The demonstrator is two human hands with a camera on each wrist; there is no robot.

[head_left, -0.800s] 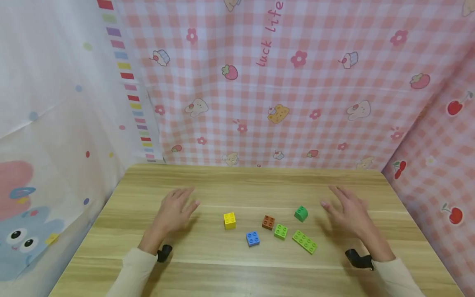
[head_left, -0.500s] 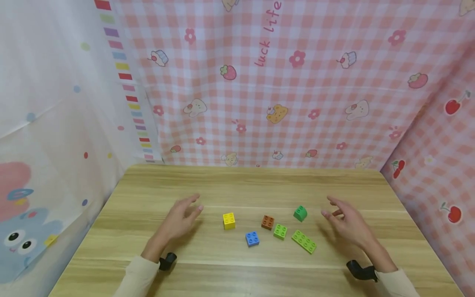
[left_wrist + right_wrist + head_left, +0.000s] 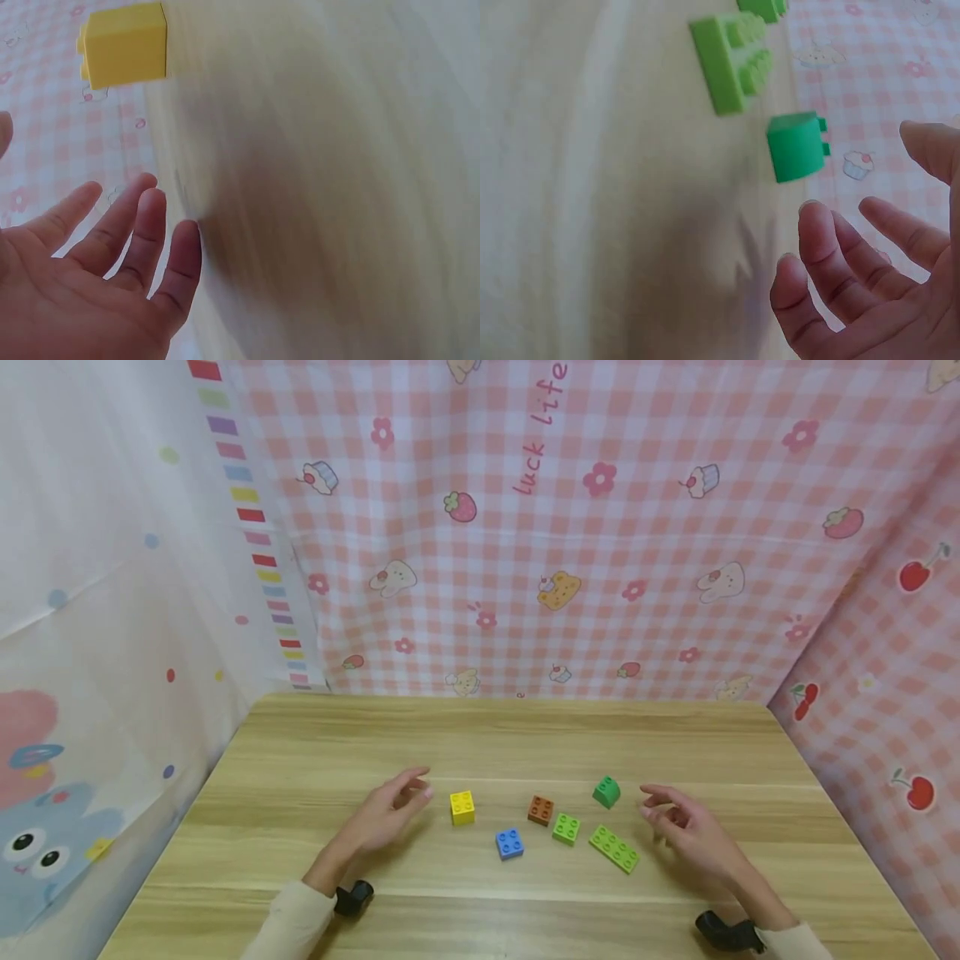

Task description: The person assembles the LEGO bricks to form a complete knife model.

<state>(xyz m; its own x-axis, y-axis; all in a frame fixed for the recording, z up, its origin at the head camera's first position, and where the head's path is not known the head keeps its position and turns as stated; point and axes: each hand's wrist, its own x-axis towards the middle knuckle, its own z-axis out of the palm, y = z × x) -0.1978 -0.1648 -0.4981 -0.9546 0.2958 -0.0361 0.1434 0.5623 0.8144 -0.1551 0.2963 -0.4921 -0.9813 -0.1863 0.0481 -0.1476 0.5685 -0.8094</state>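
Observation:
My left hand (image 3: 386, 817) hovers left of a yellow building brick (image 3: 462, 807), fingers relaxed and holding nothing. In the left wrist view the same yellow brick (image 3: 126, 45) lies beyond the fingertips. On the other side, my right hand (image 3: 692, 831) is nearest a dark green curved brick (image 3: 607, 792) and a long lime green brick (image 3: 614, 848); its fingers bend loosely around nothing. The right wrist view shows the curved brick (image 3: 798, 146) just past those fingers. Between the hands lie a brown brick (image 3: 541, 810), a blue brick (image 3: 510, 843) and a small lime green brick (image 3: 566, 828).
The bricks lie apart on a wooden table (image 3: 480, 918). A pink checked cloth (image 3: 517, 543) hangs behind its far edge, with a white printed cloth (image 3: 112, 610) on the left and a cherry-print cloth (image 3: 892, 693) on the right. Each wrist wears a black camera mount.
Both hands have moved inward and closer to the bricks, the left to the right and the right slightly toward me. Their fingers have relaxed from a wider spread. The bricks stay put.

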